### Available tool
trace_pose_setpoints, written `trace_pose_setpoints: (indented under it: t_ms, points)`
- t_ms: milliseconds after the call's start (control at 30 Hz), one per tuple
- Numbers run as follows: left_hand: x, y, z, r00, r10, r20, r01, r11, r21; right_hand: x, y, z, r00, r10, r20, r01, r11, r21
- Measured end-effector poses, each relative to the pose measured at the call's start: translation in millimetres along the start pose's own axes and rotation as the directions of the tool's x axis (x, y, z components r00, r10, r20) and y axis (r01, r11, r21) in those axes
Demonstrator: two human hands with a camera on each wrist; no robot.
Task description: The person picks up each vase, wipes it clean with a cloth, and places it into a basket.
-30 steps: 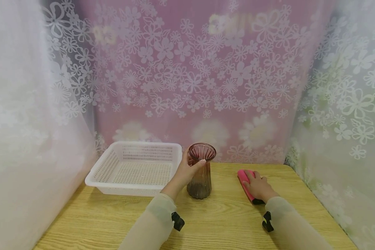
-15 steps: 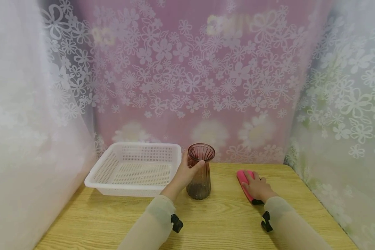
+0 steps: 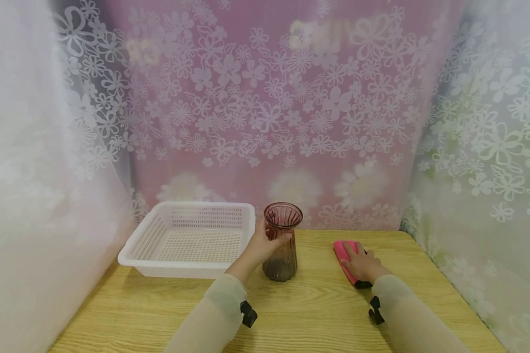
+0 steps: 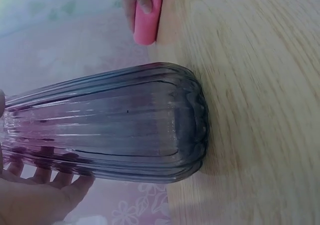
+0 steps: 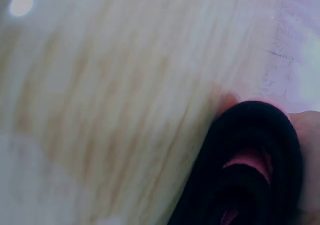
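A ribbed glass vase (image 3: pixel 280 262), pinkish at its flared rim and smoky grey toward the base, stands upright on the wooden table (image 3: pixel 309 318). My left hand (image 3: pixel 259 246) holds it just below the rim, thumb across the near side and fingers round the far side. To the right, my right hand (image 3: pixel 363 264) grips a rolled pink item with a black lining (image 3: pixel 342 249) lying on the table. Its coiled black end (image 5: pixel 255 130) shows pink layers inside in the right wrist view. In the left wrist view, the vase's base (image 4: pixel 192 125) meets the tabletop.
A white perforated plastic basket (image 3: pixel 176 265) sits at the table's back left, close beside my left hand and the vase. Floral curtains (image 3: pixel 265 122) hang behind the table and along both sides.
My left thumb has slid slightly down the vase's neck. The vase stays standing and the right hand keeps its grip on the pink roll; the head view has shifted a little.
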State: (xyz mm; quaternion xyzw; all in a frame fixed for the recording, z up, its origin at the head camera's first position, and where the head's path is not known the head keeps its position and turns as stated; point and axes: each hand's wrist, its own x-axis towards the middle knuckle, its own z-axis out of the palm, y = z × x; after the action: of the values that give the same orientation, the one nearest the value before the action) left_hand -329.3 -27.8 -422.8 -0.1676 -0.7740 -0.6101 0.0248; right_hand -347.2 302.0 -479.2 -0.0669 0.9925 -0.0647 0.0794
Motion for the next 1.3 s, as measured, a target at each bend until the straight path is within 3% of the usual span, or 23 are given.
trace_pose_setpoints:
  t_ms: [433,833,1300]
  points:
    - [1.2,2.1,4.3,1.000,-0.003,0.026,0.004,1.000,-0.024,1.5,-1,-1,0.999,-0.013,0.031,0.014,1.000,-0.001]
    - [-1.4,1.0,6.6,0.997,-0.075,-0.034,0.078,0.993,0.091,0.2,-1,-4,0.997,-0.015,0.071,0.012,0.999,0.036]
    - [-10.1,7.7,6.8,0.996,-0.062,-0.068,0.072,0.985,0.160,1.0,2,-7,0.994,-0.010,0.110,0.005,0.999,0.045]
